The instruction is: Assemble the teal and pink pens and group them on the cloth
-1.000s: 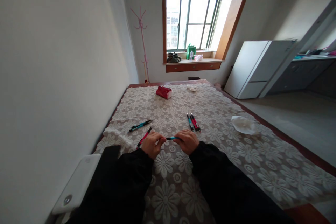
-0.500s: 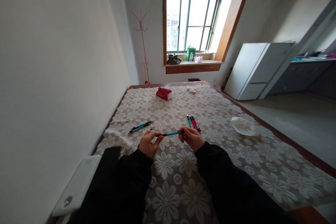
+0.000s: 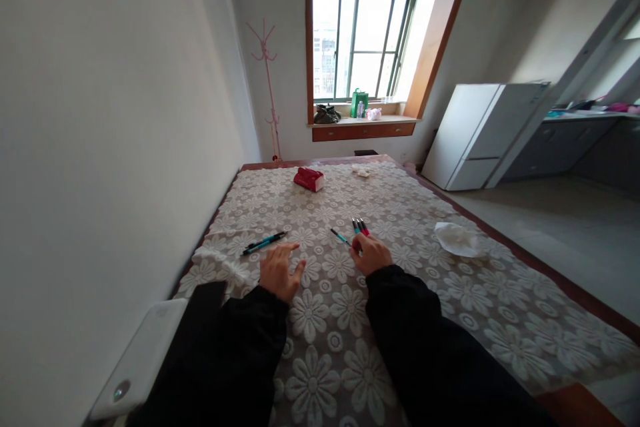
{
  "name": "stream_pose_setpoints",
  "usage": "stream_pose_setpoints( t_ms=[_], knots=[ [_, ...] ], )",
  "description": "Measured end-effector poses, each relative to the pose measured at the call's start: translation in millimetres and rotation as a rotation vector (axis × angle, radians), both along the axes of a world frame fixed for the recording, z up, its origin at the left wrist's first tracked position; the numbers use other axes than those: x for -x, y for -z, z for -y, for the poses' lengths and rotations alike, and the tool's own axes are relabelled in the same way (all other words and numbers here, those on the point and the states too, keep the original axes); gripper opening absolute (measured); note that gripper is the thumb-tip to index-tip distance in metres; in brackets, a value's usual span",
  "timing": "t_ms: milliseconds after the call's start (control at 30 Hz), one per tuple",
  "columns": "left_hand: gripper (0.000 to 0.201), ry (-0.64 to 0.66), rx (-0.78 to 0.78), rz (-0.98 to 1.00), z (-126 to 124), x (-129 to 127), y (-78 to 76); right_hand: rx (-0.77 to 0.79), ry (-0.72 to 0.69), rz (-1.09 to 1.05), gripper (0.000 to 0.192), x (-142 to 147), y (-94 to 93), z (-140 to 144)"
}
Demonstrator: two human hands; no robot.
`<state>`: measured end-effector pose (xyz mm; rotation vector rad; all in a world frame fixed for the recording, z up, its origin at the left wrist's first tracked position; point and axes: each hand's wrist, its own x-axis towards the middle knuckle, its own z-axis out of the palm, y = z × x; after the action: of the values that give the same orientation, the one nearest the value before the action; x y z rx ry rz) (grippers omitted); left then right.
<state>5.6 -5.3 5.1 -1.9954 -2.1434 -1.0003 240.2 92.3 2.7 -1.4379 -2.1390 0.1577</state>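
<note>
I read this moment as one pen in hand beside a cluster of others. My right hand was clenched around the near end of the teal pen. The pen stuck out to the far left of the fingers, low over the flowered lace cloth, and I could not tell whether its tip touched the cloth. Just right of it lay the cluster of pens, red and teal, partly hidden behind my knuckles. My left hand was released, fingers spread and palm down on or just above the cloth, gripping nothing.

In my judgement, any further handling of the teal pen called for a light pinch and a shallow angle, since the cluster was close enough to be knocked out of line.

Two more pens lay to the far left of my left hand, near the wall. A crumpled white tissue sat well to the right, and a red packet lay at the far end of the table. A white device lay at the near left edge. None of these stood between my hands, though my own sleeves hid the near stretch of cloth.
</note>
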Motion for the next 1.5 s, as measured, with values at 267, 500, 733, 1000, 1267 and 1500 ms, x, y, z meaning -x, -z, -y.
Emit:
stream_pose_setpoints(
  t_ms=[267, 500, 733, 1000, 1267, 1500],
  knots=[
    [0.029, -0.068, 0.124, -0.092, 4, -3, -5.4, -0.014, 0.140, 0.212, 0.008, -1, 2.0, -8],
    [0.039, -0.135, 0.245, -0.130, 4, 4, -12.7, 0.006, 0.186, 0.272, 0.009, 1, 6.0, -12],
    [0.037, -0.125, 0.276, -0.143, 2, 8, -10.9, 0.028, 0.155, 0.266, 0.012, 0, 9.3, -12],
    [0.032, -0.135, 0.325, -0.163, -2, 15, -7.5, -0.082, 0.149, 0.150, 0.027, -2, 3.1, -10],
    [0.031, -0.142, 0.322, -0.145, -2, 15, -9.6, -0.009, 0.121, 0.147, 0.023, -7, 13.2, -15],
    [0.031, -0.162, 0.306, -0.115, -2, 18, -6.2, -0.027, 0.118, 0.123, 0.023, -9, 17.4, -18]
  ],
)
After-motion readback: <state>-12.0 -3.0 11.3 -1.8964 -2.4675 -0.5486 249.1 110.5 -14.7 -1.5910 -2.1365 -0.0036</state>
